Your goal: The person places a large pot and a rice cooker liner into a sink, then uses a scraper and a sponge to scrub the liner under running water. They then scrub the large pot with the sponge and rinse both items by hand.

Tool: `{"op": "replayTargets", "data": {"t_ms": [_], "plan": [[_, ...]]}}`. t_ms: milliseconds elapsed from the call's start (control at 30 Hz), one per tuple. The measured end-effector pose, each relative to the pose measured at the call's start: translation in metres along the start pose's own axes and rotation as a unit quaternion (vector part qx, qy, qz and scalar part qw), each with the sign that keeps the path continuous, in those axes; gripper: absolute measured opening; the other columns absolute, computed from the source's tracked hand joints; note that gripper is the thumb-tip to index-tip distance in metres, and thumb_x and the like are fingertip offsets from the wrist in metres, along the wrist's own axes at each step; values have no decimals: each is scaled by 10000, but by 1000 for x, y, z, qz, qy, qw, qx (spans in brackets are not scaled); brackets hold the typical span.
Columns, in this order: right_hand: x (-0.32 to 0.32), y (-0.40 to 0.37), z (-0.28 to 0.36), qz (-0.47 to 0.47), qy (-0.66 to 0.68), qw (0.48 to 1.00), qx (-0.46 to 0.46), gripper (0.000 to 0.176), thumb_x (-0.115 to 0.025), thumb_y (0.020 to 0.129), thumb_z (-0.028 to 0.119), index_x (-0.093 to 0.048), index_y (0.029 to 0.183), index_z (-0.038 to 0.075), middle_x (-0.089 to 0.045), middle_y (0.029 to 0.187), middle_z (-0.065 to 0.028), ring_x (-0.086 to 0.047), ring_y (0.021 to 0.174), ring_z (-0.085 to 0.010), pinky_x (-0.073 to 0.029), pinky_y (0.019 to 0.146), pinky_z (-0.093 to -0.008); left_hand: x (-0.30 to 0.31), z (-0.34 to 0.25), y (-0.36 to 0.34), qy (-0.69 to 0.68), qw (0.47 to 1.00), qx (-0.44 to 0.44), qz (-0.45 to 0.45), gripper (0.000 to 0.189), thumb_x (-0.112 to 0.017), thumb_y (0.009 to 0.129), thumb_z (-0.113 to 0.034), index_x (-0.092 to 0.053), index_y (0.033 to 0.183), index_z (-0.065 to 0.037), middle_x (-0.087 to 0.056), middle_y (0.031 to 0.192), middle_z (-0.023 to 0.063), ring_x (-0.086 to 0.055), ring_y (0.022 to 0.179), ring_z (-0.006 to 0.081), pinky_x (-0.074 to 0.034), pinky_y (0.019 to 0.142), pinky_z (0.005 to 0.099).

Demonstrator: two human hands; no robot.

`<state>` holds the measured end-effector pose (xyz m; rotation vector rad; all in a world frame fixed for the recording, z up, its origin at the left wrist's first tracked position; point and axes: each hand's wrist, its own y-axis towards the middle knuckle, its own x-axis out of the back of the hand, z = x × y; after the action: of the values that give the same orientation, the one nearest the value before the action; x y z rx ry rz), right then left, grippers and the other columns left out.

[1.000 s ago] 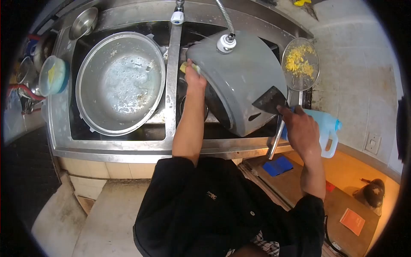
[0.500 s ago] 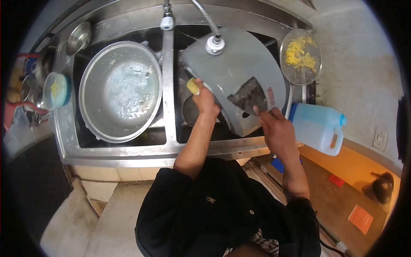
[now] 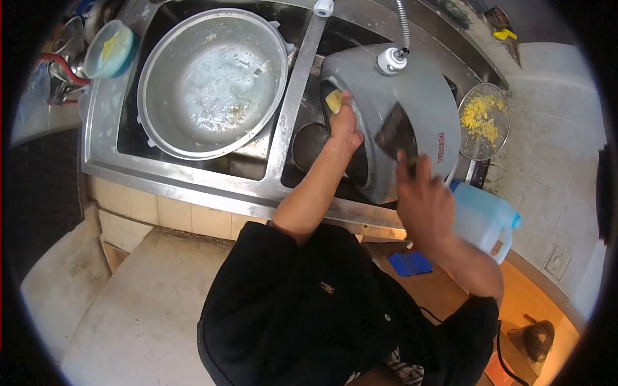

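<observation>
Over the steel sink point(image 3: 193, 184), apparently braced a grey shell point(image 3: 428, 96) at two o'clock, with left hand point(image 3: 345, 123) closed on sponge point(image 3: 333, 101). Clenched scraper point(image 3: 396, 130) in right hand point(image 3: 426, 207), apparently for leverage.

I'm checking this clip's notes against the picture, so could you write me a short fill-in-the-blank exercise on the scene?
The colour of the sponge in the left hand is ____.
The dark scraper is held in the person's ____ hand.
The lettering on the big grey vessel is ____.
Of the two sink basins, the large open pot stands in the ____ one.

Missing words: yellow; right; red; left.
</observation>
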<state>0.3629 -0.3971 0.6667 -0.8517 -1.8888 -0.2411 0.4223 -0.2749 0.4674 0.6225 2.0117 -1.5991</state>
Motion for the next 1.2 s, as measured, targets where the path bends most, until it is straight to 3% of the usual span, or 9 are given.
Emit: {"op": "replayTargets", "data": {"t_ms": [300,567,600,700,833,933,1000,1100,1200], "plan": [[4,38,15,9,-86,993,87,175,-592,843,153,-672,988,93,-554,785,-73,-624,547,-161,-502,442,-269,15,3,17,-91,994,25,50,351,-567,959,-288,-512,1202,-41,-610,1099,90,-623,993,269,-519,869,467],[17,67,25,27,-75,993,92,115,-582,844,141,-681,873,89,-606,758,-84,-678,621,-220,-532,475,-287,20,2,21,-112,991,39,57,424,-605,936,-322,-505,1237,-41,-598,1141,90,-596,1022,260,-499,862,479],[6,87,28,91,-39,993,68,191,-514,878,128,-645,1013,99,-609,881,-131,-681,708,-273,-558,567,-369,20,2,18,-107,992,48,54,421,-604,935,-322,-505,1232,-40,-600,1134,98,-598,1013,273,-501,851,490],[-5,132,34,90,-75,984,132,184,-498,891,135,-636,1006,95,-627,907,-148,-684,726,-279,-558,565,-366,22,5,38,-146,980,60,117,404,-588,943,-322,-507,1224,-44,-600,1123,121,-604,1000,301,-505,838,505],[24,113,27,92,-34,987,124,249,-510,892,131,-618,1116,104,-634,874,-164,-683,770,-296,-561,616,-397,11,-13,36,-98,994,51,14,413,-570,951,-311,-495,1226,-12,-594,1125,144,-618,977,301,-518,819,513],[45,71,14,173,39,984,34,370,-571,801,49,-604,1168,81,-656,913,-201,-671,848,-340,-556,714,-420,13,-8,38,-127,990,49,40,420,-569,954,-303,-483,1251,-18,-584,1172,113,-606,1028,279,-524,838,480],[34,54,-5,166,129,977,-41,439,-507,825,46,-560,1255,118,-640,965,-256,-641,910,-410,-528,763,-491,12,-2,35,-120,991,34,53,429,-569,953,-306,-481,1257,-16,-586,1173,109,-608,1027,275,-523,843,477],[-6,72,-35,132,238,960,-71,469,-463,835,41,-533,1292,125,-622,1009,-290,-608,944,-465,-489,823,-532,12,2,50,-81,996,1,43,449,-570,953,-316,-480,1267,-9,-588,1172,106,-614,1015,269,-522,849,471],[-37,89,-57,78,220,966,-114,349,-483,896,90,-559,1237,75,-630,995,-267,-594,968,-430,-469,845,-495,14,-1,59,-28,999,12,14,454,-561,953,-342,-497,1267,-20,-591,1194,101,-618,1023,268,-519,866,463]]}}
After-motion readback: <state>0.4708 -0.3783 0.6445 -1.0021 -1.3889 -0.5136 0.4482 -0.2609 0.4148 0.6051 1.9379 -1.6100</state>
